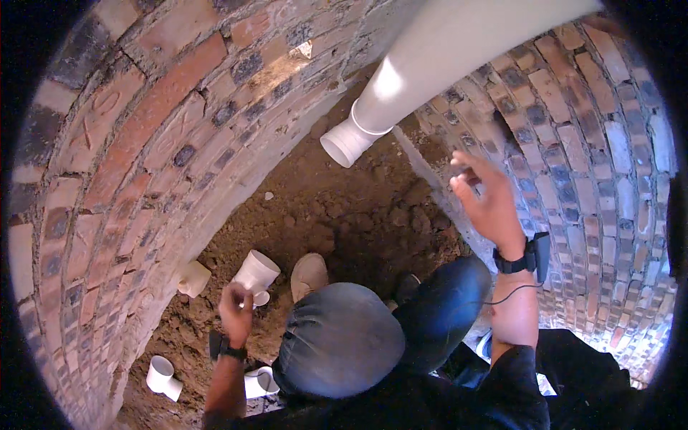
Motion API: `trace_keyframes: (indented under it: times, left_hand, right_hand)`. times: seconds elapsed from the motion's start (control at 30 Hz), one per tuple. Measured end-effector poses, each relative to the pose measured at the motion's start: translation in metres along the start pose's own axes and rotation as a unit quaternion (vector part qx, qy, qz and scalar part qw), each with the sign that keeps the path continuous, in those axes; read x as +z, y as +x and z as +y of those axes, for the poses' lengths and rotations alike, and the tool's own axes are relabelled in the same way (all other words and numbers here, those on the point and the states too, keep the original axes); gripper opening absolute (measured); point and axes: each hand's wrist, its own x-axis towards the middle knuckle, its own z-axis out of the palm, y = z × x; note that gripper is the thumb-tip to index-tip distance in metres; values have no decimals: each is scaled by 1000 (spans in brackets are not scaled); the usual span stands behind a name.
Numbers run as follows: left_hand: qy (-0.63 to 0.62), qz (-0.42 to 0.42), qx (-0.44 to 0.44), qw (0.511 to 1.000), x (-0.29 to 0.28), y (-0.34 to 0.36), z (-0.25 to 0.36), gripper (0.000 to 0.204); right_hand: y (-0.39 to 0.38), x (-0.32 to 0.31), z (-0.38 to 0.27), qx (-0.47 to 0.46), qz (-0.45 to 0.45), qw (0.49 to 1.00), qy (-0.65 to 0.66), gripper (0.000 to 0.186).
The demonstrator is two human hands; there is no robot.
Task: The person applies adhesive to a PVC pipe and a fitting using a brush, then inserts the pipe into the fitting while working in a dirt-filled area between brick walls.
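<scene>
My left hand [235, 309] is low on the left, its fingers closed on a white plastic pipe fitting [256, 271]. The fitting has a wide mouth and a smaller round opening beside my fingertips; my hand hides part of it. Over to the right, my right hand [490, 202] is raised in front of the brick wall, fingers curved and apart, holding nothing. A large white pipe [423, 75] slants down from the upper right, with a collared open end [347, 143] above the soil.
Brick walls [136, 150] close in on both sides, meeting beyond the pipe. Loose brown soil [322, 208] covers the ground. More white fittings lie at lower left [163, 378] and beside my knee [259, 383]. A cream plastic piece [193, 278] rests against the left wall.
</scene>
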Motion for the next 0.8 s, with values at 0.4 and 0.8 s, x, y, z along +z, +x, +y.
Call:
trace_keyframes:
  times: [0.4,0.8]
  left_hand:
    - [-50,-141,115,982,174,186,108,42]
    - [-122,-125,85,981,326,264,72,42]
  right_hand:
    - [6,-38,-24,-78,79,989,-102,40]
    - [39,-104,-75,-68,220,962,-146,45]
